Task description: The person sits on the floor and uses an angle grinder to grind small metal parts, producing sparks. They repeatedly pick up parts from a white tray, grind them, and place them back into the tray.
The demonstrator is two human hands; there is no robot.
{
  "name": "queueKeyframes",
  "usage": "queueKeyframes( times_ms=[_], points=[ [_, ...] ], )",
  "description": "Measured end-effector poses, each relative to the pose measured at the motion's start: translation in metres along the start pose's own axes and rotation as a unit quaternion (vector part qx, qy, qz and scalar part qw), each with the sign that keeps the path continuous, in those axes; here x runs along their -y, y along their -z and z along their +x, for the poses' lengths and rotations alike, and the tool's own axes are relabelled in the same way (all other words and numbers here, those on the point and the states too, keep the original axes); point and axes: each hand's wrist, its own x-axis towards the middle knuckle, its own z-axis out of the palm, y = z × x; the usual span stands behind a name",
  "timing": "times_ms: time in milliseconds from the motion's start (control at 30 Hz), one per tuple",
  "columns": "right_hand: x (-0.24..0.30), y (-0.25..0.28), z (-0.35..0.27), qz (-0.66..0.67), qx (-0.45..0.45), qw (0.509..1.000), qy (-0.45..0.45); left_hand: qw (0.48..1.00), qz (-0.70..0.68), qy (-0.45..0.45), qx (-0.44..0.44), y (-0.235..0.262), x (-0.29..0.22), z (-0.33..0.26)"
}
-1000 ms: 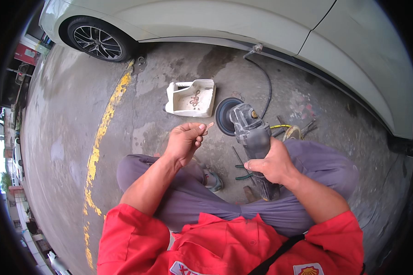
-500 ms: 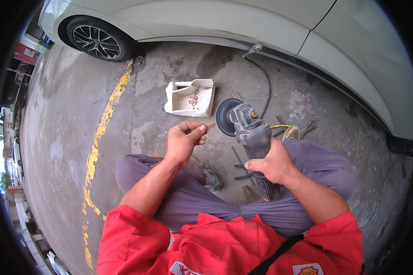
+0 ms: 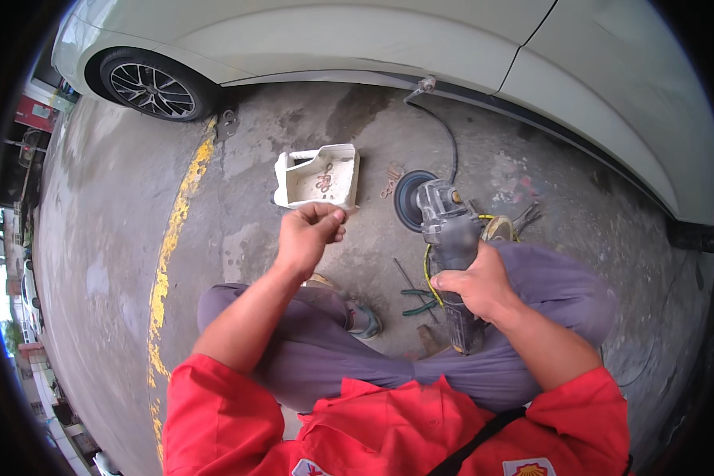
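My right hand is wrapped round the body of a dark grey angle grinder, its thumb across the near side. The grinder's round dark disc faces left, above the concrete. To the left, my left hand pinches thumb and forefinger on a small copper-brown piece, now almost hidden by the fingertips. Just beyond that hand stands a cut-open white plastic jug holding several small copper-coloured rings. More such rings lie on the ground between jug and disc.
Beyond is a white car with a front wheel. A clamp on its sill carries a black cable. Green-handled pliers and a thin rod lie between my legs. Yellow cord runs beside the grinder.
My left hand has moved slightly left and away from the grinder, nearer the jug. The piece in its fingers showed clearly before and now barely shows. The grinder sits slightly farther right.
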Motion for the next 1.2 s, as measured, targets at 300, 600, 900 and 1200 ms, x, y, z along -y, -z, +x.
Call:
queueKeyframes(
  times_ms=[300, 600, 900, 1200],
  points=[
    [0.003, 0.020, -0.007, 0.148, -0.095, 0.982, -0.068, 0.985, 0.110, 0.079, -0.106, 0.065, 0.065, 0.217],
    [0.003, 0.031, 0.009, 0.117, -0.137, 0.970, -0.164, 0.833, 0.532, -0.124, 0.084, -0.055, 0.177, 0.258],
    [0.000, 0.020, 0.016, 0.109, -0.170, 0.966, -0.164, 0.800, 0.569, -0.134, 0.135, -0.107, 0.258, 0.285],
    [0.008, 0.023, 0.006, 0.142, -0.099, 0.977, -0.121, 0.889, 0.457, -0.011, 0.026, -0.098, 0.256, 0.243]
  ],
)
